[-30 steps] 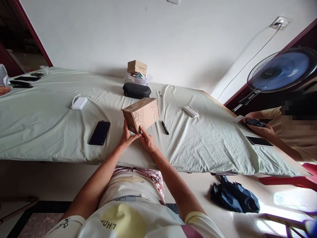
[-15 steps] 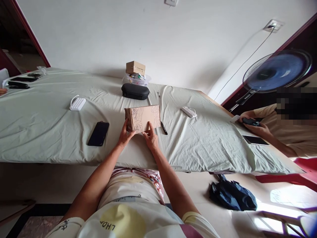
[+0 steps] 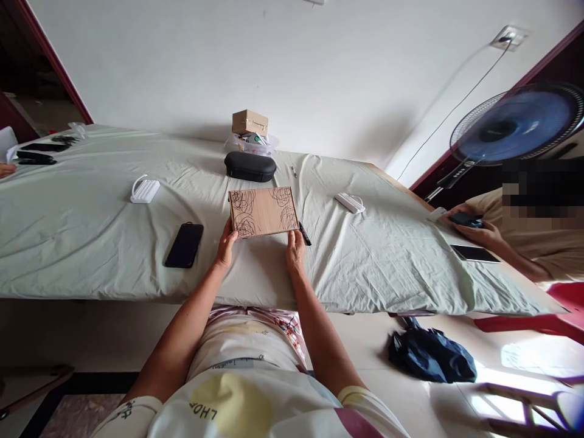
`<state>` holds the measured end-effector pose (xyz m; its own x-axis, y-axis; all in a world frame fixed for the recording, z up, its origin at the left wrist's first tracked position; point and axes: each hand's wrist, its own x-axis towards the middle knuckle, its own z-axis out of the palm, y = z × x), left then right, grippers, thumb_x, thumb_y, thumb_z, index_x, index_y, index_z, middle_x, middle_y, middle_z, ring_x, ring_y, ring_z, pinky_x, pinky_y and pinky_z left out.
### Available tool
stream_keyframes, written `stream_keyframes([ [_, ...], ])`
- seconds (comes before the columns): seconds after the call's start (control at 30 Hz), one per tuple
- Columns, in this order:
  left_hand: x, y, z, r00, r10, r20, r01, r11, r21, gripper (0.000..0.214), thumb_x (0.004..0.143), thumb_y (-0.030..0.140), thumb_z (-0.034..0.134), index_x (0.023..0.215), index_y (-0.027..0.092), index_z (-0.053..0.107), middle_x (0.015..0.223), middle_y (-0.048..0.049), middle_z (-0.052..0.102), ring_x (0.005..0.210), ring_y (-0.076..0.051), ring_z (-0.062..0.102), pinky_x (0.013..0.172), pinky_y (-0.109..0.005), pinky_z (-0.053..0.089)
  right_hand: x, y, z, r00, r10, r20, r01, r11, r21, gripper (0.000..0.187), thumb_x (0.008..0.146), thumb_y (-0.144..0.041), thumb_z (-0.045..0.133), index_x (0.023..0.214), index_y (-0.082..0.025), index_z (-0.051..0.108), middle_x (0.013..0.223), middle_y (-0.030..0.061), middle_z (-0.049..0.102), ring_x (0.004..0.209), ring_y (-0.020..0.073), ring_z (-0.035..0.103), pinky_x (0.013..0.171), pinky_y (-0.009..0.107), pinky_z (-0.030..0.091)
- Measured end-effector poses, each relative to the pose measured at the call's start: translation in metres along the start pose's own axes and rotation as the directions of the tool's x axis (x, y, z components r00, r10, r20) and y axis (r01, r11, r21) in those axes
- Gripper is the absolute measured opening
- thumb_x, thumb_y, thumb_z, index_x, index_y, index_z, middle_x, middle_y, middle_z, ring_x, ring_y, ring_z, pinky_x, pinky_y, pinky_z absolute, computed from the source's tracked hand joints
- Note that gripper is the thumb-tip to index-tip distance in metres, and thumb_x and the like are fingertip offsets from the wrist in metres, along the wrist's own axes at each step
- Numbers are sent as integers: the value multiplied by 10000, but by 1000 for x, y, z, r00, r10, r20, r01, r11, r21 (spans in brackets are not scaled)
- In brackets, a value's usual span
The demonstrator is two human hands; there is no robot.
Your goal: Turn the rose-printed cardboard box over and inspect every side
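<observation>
A brown cardboard box (image 3: 263, 211) with scribbled black swirls stands on the pale green sheet of the table (image 3: 91, 231), its broad drawn face turned towards me. My left hand (image 3: 226, 244) grips its lower left corner. My right hand (image 3: 295, 252) holds the lower right corner, fingers curled against the edge. A black marker (image 3: 304, 234) lies just right of the box, beside my right hand. A black phone (image 3: 184, 244) lies flat to the left of my left hand.
Behind the box sit a black case (image 3: 250, 166), a clear tub (image 3: 249, 144) with a small carton (image 3: 249, 121) on top. White gadgets (image 3: 145, 190) (image 3: 350, 202) lie left and right. Another person (image 3: 474, 228) holds a device at right; a fan (image 3: 515, 125) spins behind. A dark bag (image 3: 431, 356) lies on the floor.
The box has been turned from a tilted, corner-on pose to face me squarely. My hands have spread apart to its two lower corners.
</observation>
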<state>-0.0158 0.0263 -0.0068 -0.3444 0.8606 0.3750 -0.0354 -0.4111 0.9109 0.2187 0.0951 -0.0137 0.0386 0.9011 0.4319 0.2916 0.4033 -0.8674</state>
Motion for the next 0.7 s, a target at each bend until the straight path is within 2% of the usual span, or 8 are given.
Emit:
stream_keyframes([
  [0.1, 3, -9, -2, 1000, -19, -24, 20, 999, 37, 800, 1000, 794, 389, 1606, 283, 497, 1611, -91, 578, 1521, -307, 520, 1237, -510, 476, -2, -8, 4, 994, 88, -69, -83, 994, 71, 553, 993, -730, 444, 1108, -229, 645, 1059, 75, 702, 979, 237, 668, 925, 400, 555],
  [0.2, 6, -15, -3, 999, 17, -40, -16, 999, 28, 912, 978, 883, 251, 1547, 244, 567, 1575, -107, 602, 1605, -258, 414, 1359, -470, 311, -3, -15, 7, 994, 77, -83, -72, 995, 71, 530, 962, -716, 514, 1074, -216, 649, 1006, 74, 708, 944, 238, 669, 924, 400, 553],
  [0.4, 7, -14, -5, 990, -95, -101, 101, 994, 48, 1042, 898, 976, 223, 1464, 209, 642, 1566, -140, 605, 1644, -299, 345, 1389, -472, 249, -5, -23, 6, 992, 99, -79, -94, 993, 69, 497, 929, -712, 559, 954, -221, 633, 864, 34, 667, 797, 202, 630, 793, 355, 525],
  [0.53, 4, -2, -6, 995, -11, -95, 23, 992, 127, 943, 931, 935, 295, 1460, 235, 638, 1582, -111, 602, 1658, -283, 314, 1392, -424, 248, -6, -23, 7, 989, 113, -92, -108, 993, 50, 526, 901, -754, 566, 904, -232, 624, 819, 13, 648, 773, 193, 612, 737, 334, 502],
  [0.7, 5, 13, 1, 996, 82, -27, -78, 989, 125, 771, 931, 770, 608, 1497, 248, 573, 1495, -128, 669, 1549, -308, 497, 1318, -481, 396, -5, -20, 7, 990, 117, -83, -115, 993, 33, 506, 916, -741, 562, 894, -239, 620, 784, 11, 662, 743, 193, 619, 697, 319, 487],
])
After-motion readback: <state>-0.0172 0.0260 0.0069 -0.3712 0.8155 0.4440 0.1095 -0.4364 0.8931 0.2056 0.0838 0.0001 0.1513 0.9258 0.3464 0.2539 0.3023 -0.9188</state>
